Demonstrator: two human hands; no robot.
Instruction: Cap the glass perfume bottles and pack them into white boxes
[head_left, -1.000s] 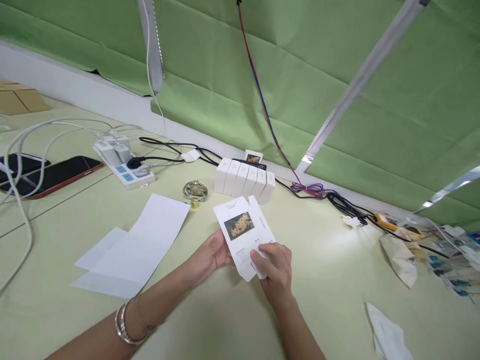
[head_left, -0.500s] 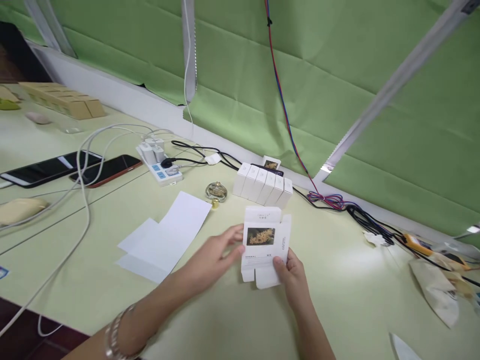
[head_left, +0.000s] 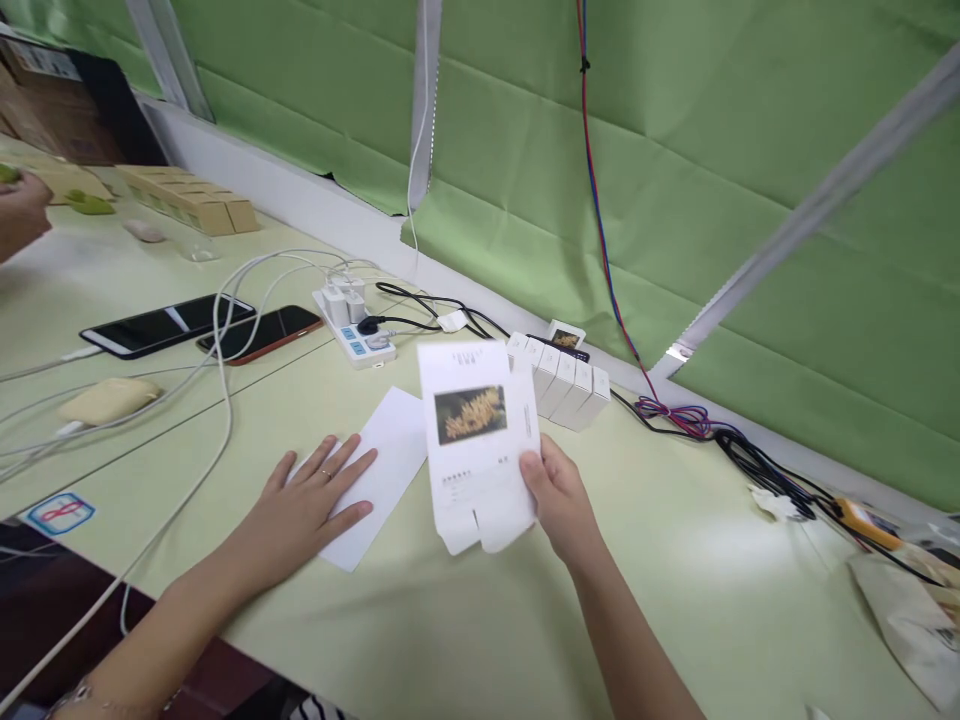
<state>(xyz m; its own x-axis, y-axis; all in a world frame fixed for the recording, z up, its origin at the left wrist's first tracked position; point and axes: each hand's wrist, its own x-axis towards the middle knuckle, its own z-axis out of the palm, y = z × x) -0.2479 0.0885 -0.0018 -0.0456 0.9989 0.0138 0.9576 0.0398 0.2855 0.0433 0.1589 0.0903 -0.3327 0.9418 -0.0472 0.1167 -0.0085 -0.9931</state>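
Observation:
Pinched by its right edge in my right hand (head_left: 561,497) is a flat, unfolded white carton (head_left: 480,440), raised toward me. A photo of yellow-orange flowers and some print face up on it, with flaps at its top and bottom. My left hand (head_left: 311,510) lies palm down with fingers spread on white sheets of paper (head_left: 394,440). Behind the carton stands a row of several small white boxes (head_left: 568,385), partly covered by it. The glass bottle seen earlier is hidden behind the carton.
A white power strip (head_left: 365,343) holds chargers and cables. Two phones (head_left: 161,325) and a cream case (head_left: 109,400) lie left. Several tan boxes (head_left: 187,200) stand far left, near another person's hand (head_left: 22,212). Black cables (head_left: 757,470) and a cloth bag (head_left: 907,625) lie right.
My left hand has left the carton and come down on the papers. The right hand has brought the carton left and closer to me. The view has shifted left.

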